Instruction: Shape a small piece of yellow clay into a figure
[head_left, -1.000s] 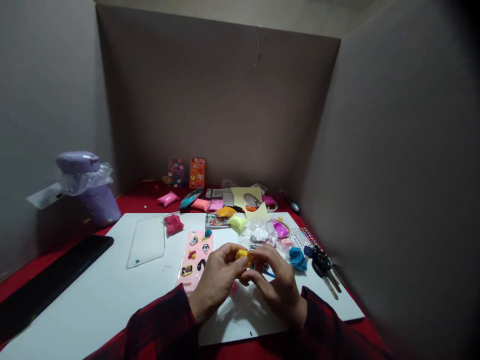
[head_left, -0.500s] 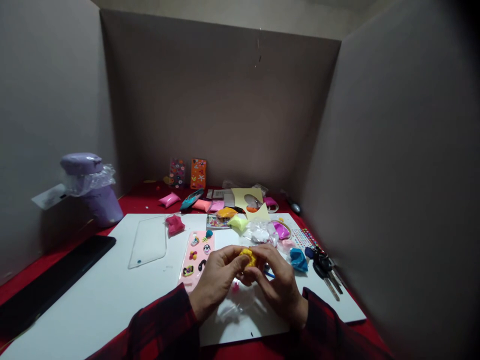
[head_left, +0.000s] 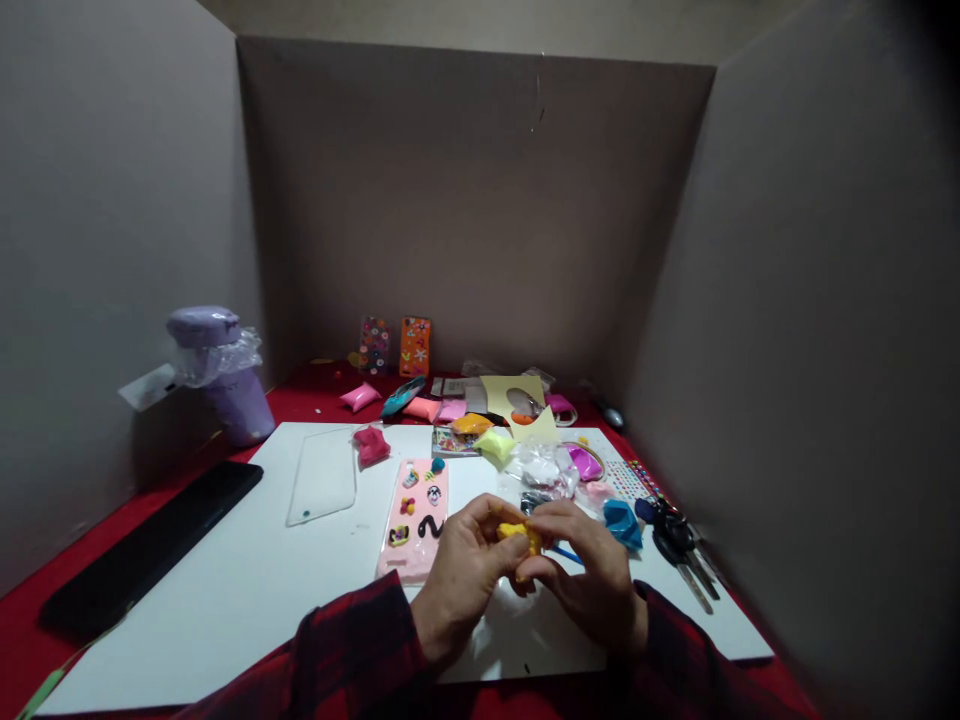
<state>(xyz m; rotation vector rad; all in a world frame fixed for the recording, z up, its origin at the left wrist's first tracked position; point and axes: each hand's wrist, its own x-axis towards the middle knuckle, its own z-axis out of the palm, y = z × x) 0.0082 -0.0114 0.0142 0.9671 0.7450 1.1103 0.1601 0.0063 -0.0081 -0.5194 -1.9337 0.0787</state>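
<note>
Just above the front middle of the white board, a small lump of yellow modelling clay (head_left: pixel 517 536) is pinched between both hands; whether a wrapper surrounds it I cannot tell. My left hand (head_left: pixel 466 568) grips it from the left, thumb across its front. From the right, my right hand (head_left: pixel 586 572) closes its fingertips and thumb on the other side. Left of the hands lies a pink phone case (head_left: pixel 414 560) decorated with small clay shapes, including a black wavy strip (head_left: pixel 430 526). My left hand overlaps its right edge.
A clear phone case (head_left: pixel 324 478) and a red clay packet (head_left: pixel 372 446) lie on the white board (head_left: pixel 225 600). On the right are a blue packet (head_left: pixel 622 524) and scissors (head_left: pixel 681 550). A black phone-like slab (head_left: pixel 154 545) and a purple bottle (head_left: pixel 236 395) are at left.
The whole scene has shifted a little to the right in view as the head turned. Both hands still hold the yellow clay, its visible shape slightly changed as the fingers work it.
</note>
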